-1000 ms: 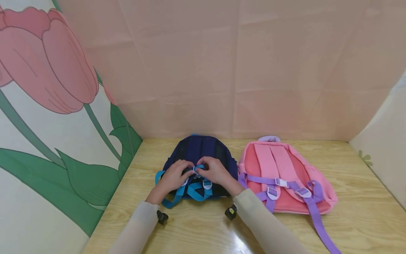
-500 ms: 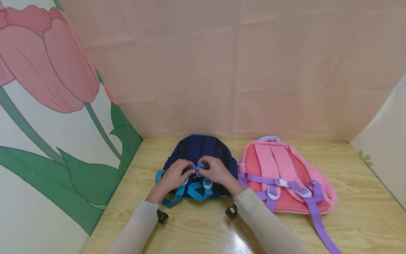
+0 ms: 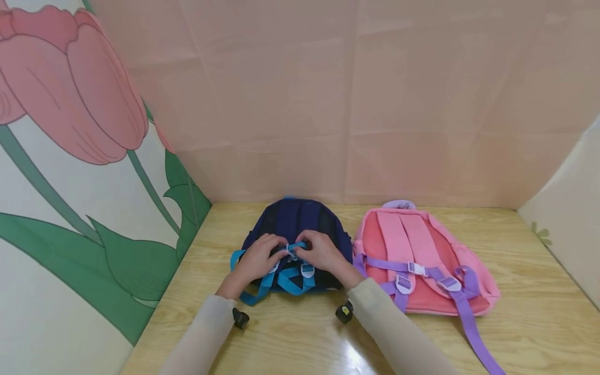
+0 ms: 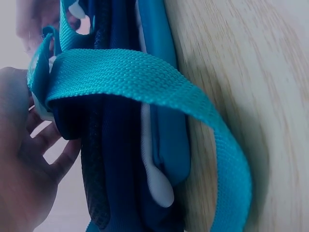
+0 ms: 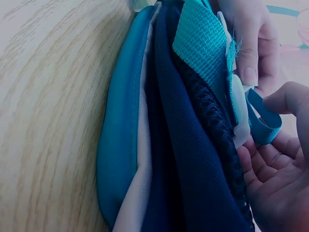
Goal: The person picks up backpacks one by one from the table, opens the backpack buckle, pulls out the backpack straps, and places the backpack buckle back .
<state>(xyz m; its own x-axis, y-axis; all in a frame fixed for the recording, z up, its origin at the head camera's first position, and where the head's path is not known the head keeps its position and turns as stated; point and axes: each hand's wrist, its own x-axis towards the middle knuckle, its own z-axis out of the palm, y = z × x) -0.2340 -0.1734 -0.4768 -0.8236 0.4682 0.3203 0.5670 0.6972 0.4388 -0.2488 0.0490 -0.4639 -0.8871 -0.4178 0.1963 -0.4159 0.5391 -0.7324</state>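
Note:
A navy backpack (image 3: 300, 213) with blue straps lies straps-up on the table. Over its middle, the left hand (image 3: 258, 260) and right hand (image 3: 325, 255) meet at a blue chest strap (image 3: 297, 245) with a small pale buckle (image 3: 288, 250). The left fingers pinch the buckle's left side, and the right thumb and fingers pinch the strap beside it. In the right wrist view, the strap (image 5: 264, 126) forms a loop by the right hand (image 5: 285, 179). A wide teal strap (image 4: 120, 77) crosses the left wrist view, partly hiding the left hand (image 4: 29, 159).
A pink backpack (image 3: 440, 234) with purple straps lies right of the navy one, its buckle (image 3: 416, 269) fastened. One purple strap (image 3: 475, 333) trails to the table's front edge. Behind the wooden table (image 3: 290, 338) hangs a pinkish cloth (image 3: 281, 104); a tulip-printed panel (image 3: 84, 198) stands left.
The head view has shifted very slightly. Both hands stay at the buckle, with a slight movement of the right fingers on the blue strap.

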